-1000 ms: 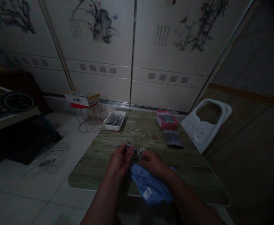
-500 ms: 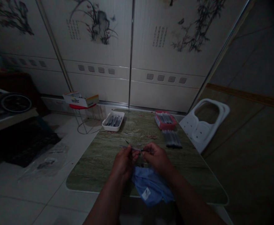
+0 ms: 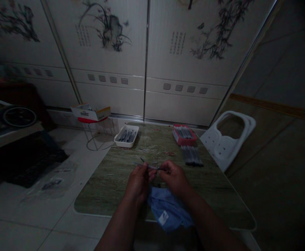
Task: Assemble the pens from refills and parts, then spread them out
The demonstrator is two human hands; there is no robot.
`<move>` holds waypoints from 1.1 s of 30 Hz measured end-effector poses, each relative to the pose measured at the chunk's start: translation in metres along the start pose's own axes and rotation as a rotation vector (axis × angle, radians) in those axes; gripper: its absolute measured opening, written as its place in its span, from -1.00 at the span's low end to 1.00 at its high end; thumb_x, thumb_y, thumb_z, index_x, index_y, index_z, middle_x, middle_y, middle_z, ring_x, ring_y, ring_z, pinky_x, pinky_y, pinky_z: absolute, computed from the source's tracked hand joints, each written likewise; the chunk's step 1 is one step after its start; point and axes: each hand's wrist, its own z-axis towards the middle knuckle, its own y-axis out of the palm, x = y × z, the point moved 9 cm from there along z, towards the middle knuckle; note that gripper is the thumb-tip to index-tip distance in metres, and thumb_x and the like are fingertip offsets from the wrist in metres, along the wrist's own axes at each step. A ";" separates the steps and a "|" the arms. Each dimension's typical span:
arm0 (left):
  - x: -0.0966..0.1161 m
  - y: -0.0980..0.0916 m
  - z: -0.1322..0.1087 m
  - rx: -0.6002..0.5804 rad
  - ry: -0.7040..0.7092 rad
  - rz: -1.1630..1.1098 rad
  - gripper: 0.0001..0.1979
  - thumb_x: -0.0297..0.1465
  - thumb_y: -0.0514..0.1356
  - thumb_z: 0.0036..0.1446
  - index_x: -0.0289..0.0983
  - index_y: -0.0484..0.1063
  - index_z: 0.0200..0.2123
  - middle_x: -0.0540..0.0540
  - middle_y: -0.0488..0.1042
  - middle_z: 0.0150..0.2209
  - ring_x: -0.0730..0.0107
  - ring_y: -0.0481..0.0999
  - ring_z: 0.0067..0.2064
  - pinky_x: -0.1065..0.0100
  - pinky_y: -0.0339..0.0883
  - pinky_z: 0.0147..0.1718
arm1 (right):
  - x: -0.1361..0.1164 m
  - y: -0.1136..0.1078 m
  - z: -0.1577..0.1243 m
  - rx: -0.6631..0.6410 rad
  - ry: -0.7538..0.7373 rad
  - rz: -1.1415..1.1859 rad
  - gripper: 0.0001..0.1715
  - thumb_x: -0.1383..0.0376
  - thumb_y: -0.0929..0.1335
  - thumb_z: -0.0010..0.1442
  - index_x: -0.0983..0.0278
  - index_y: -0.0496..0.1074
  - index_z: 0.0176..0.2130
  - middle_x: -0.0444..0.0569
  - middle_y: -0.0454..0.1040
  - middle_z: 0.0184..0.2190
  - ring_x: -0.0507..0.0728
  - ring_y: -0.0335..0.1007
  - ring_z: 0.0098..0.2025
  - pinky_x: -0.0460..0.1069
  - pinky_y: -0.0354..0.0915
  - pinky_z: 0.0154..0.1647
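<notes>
My left hand (image 3: 139,182) and my right hand (image 3: 173,176) meet over the middle of a wood-grain table (image 3: 110,181). Both pinch the same thin pen-like stick (image 3: 145,165), which lies level between them, its left end poking past my left fingers. A crumpled blue cloth (image 3: 168,208) with a white label lies under my wrists at the near edge.
A white tray (image 3: 126,136) of dark sticks sits at the far left of the table, a red tray (image 3: 184,134) of similar ones at the far right, with a loose row of sticks (image 3: 191,155) beside it. A white plastic seat (image 3: 229,137) leans to the right. A shoebox (image 3: 90,112) rests on a wire stand.
A second ago my hands were slightly apart with small pieces between them; they have closed together and now hold one thin stick level between them.
</notes>
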 end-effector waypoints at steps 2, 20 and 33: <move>0.000 0.001 -0.001 -0.004 0.001 -0.006 -0.89 -0.46 0.20 0.30 -0.31 0.35 -0.31 -0.11 0.55 -0.41 0.42 0.61 -0.40 0.47 0.49 -0.40 | -0.001 0.001 0.000 0.003 -0.006 0.009 -0.93 0.30 0.39 0.12 0.25 0.43 -0.33 -0.13 0.48 -0.44 0.06 0.39 -0.40 -0.06 0.24 -0.39; -0.004 0.002 0.001 -0.025 0.017 -0.012 -0.85 -0.44 0.22 0.30 -0.28 0.32 -0.33 -0.08 0.53 -0.42 0.48 0.58 -0.41 0.50 0.47 -0.41 | 0.009 0.005 -0.001 -0.035 0.075 0.170 -0.80 0.19 0.42 0.12 0.28 0.43 -0.29 -0.11 0.47 -0.46 0.05 0.37 -0.48 -0.05 0.30 -0.47; -0.002 0.015 -0.001 -0.147 0.043 -0.003 -0.84 -0.39 0.32 0.21 -0.29 0.39 -0.25 -0.12 0.60 -0.28 0.47 0.60 -0.34 0.49 0.47 -0.34 | 0.006 0.003 -0.006 -0.052 0.057 0.062 -0.47 -0.10 0.24 0.35 0.24 0.39 -0.38 -0.15 0.40 -0.58 0.05 0.30 -0.59 -0.07 0.18 -0.58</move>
